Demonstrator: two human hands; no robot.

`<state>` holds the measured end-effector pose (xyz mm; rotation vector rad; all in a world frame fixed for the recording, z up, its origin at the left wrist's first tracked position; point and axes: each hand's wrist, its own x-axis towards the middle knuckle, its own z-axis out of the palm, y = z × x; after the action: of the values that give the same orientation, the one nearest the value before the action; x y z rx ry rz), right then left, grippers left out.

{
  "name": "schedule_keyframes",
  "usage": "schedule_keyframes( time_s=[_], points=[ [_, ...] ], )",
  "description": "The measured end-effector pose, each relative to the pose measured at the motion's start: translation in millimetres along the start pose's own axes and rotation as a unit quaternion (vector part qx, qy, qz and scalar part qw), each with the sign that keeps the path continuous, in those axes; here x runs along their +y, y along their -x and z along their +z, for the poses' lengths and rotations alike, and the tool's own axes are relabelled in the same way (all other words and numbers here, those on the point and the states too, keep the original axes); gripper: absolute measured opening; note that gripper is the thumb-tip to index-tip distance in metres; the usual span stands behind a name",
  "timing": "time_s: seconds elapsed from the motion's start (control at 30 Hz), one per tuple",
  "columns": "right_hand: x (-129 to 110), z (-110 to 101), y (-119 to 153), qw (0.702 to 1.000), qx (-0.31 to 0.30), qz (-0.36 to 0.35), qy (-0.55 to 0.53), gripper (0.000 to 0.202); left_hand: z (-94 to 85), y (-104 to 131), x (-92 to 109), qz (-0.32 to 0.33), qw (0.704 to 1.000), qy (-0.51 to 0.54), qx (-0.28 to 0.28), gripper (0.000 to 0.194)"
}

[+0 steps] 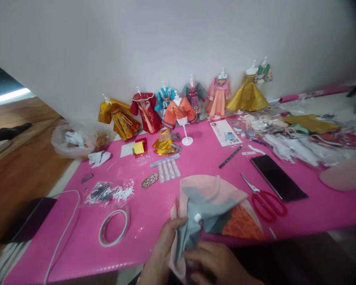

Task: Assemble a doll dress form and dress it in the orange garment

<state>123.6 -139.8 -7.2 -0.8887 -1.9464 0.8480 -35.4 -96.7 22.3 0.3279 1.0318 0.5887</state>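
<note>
A piece of pink, grey and orange fabric [213, 198] lies partly on the pink table and hangs toward me at the front edge. My left hand [163, 245] is closed on its left side, the thumb on top of the cloth. My right hand [213, 261] is at the lower part of the fabric with curled fingers; it is blurred, and whether it grips the cloth is unclear. A small white piece [198, 217] sits on the grey part of the fabric. Red-handled scissors [264, 198] lie to the right of the cloth.
A black phone [279, 178] lies beyond the scissors. At the left are a tape roll [114, 228], a bag of small white pieces [109, 193] and a white cable [65, 229]. Small dresses on stands [178, 109] line the wall; plastic-wrapped fabrics [308, 134] cover the right back.
</note>
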Motion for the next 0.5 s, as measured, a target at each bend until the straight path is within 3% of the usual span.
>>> schedule_keyframes(
  time_s=[0.1, 0.17, 0.23, 0.37, 0.5],
  points=[
    [2, -16, 15, 0.988, 0.041, 0.146, -0.03, 0.022, 6.0, -8, 8, -0.034, 0.997, 0.071, -0.01, 0.033],
    [3, -28, 21, 0.964, 0.074, 0.253, -0.035, 0.02, 8.5, -11, 11, -0.041, 0.993, 0.111, 0.0, 0.035],
    [5, -39, 23, 0.943, 0.107, 0.316, -0.02, 0.024, 10.7, -11, 11, -0.052, 0.989, 0.136, 0.016, 0.035],
    [8, -53, 18, 0.927, 0.139, 0.347, 0.007, 0.027, 15.4, -8, 7, -0.057, 0.989, 0.137, 0.02, 0.033],
    [6, -56, 2, 0.926, 0.139, 0.35, 0.016, 0.033, 19.6, -9, 3, -0.01, 0.991, 0.133, 0.02, 0.034]
  ],
)
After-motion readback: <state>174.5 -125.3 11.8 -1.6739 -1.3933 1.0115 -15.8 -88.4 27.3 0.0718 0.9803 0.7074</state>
